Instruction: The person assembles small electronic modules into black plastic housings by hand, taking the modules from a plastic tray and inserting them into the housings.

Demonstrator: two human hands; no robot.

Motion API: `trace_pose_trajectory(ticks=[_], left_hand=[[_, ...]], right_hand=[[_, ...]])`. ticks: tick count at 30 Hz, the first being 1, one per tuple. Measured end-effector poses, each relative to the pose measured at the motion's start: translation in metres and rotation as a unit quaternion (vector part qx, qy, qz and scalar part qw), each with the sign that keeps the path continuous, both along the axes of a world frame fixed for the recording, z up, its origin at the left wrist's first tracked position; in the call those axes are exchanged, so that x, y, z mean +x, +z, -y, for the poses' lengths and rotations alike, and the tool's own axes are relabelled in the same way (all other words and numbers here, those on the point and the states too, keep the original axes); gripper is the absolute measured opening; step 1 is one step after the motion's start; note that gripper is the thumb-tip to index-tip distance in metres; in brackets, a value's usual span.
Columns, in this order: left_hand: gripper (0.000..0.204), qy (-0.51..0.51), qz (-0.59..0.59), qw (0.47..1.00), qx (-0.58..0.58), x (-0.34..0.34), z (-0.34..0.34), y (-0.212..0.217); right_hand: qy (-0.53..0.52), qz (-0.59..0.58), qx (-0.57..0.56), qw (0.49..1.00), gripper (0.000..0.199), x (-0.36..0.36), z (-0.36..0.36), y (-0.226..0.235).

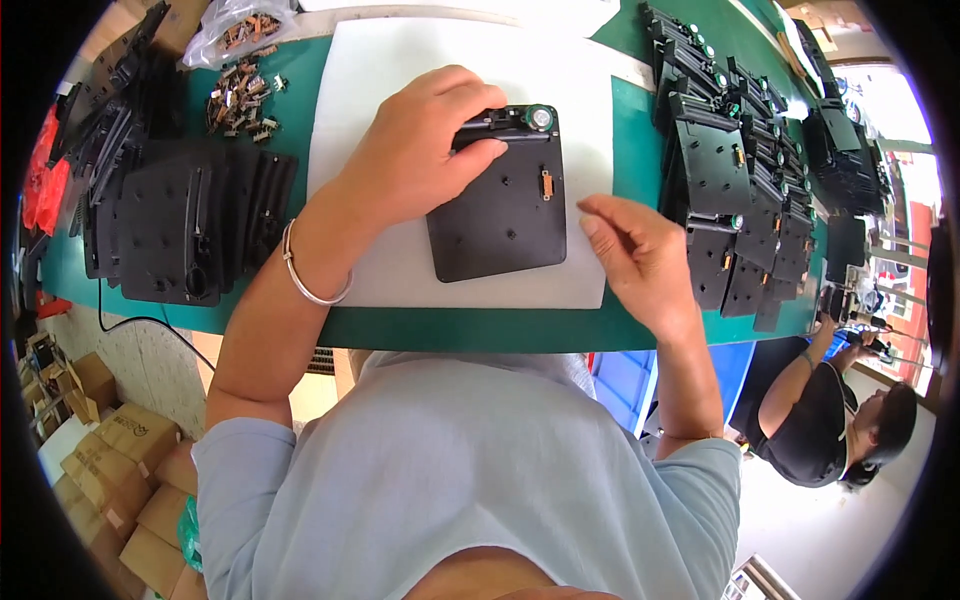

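Note:
A flat black plastic panel (pixel 498 225) lies on a white sheet in front of me. Along its top edge runs a raised black bar with a round green-and-silver part (pixel 540 119) at the right end. A small brown slide-switch-like component (pixel 547 185) sits near the panel's right side. My left hand (pixel 420 145) grips the bar, thumb below it and fingers above. My right hand (pixel 645 255) hovers just right of the panel, apart from it, with thumb and forefinger pinched together. Whatever may be between those fingertips is too small to make out.
Stacked black panels (pixel 165 230) stand at the left. Behind them lie loose small components (pixel 243 98) and a clear plastic bag (pixel 240 28) of more. Rows of similar assembled panels (pixel 712 165) cover the right. Another person (pixel 815 420) works at far right. Cardboard boxes (pixel 130 445) sit lower left.

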State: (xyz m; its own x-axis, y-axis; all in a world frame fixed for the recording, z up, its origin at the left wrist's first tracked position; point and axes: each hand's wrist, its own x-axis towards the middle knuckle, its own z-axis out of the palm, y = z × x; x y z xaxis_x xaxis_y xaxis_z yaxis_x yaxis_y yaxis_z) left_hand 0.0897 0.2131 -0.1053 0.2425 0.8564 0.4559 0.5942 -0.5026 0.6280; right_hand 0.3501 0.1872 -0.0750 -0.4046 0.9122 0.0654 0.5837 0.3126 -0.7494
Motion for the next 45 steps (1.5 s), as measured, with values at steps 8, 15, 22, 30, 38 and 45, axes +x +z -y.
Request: trace_pose_trajectory(ticks=[8,15,22,30,38,45], left_hand=[[0.030,0.030,0.068,0.997,0.035,-0.006,-0.003,0.017],[0.032,0.070,0.068,0.995,-0.019,-0.007,0.008,0.017],[0.042,0.032,0.159,0.986,0.036,-0.009,0.001,0.003],[0.030,0.105,0.188,0.973,-0.081,-0.035,-0.013,-0.032],[0.026,0.153,0.134,0.972,-0.121,-0.038,-0.014,-0.035],[0.028,0.143,0.177,0.963,-0.143,-0.042,-0.015,-0.035]], right_hand=[[0.005,-0.143,-0.298,0.944,0.020,0.005,0.006,0.001],[0.007,-0.293,-0.381,0.877,0.016,0.004,0.004,-0.002],[-0.097,-0.339,-0.253,0.901,0.017,0.051,-0.019,0.028],[-0.242,-0.302,-0.052,0.921,0.023,0.221,-0.146,0.088],[-0.489,-0.316,-0.065,0.810,0.013,0.413,-0.220,0.077],[-0.563,-0.282,-0.104,0.770,0.011,0.486,-0.137,0.036]])
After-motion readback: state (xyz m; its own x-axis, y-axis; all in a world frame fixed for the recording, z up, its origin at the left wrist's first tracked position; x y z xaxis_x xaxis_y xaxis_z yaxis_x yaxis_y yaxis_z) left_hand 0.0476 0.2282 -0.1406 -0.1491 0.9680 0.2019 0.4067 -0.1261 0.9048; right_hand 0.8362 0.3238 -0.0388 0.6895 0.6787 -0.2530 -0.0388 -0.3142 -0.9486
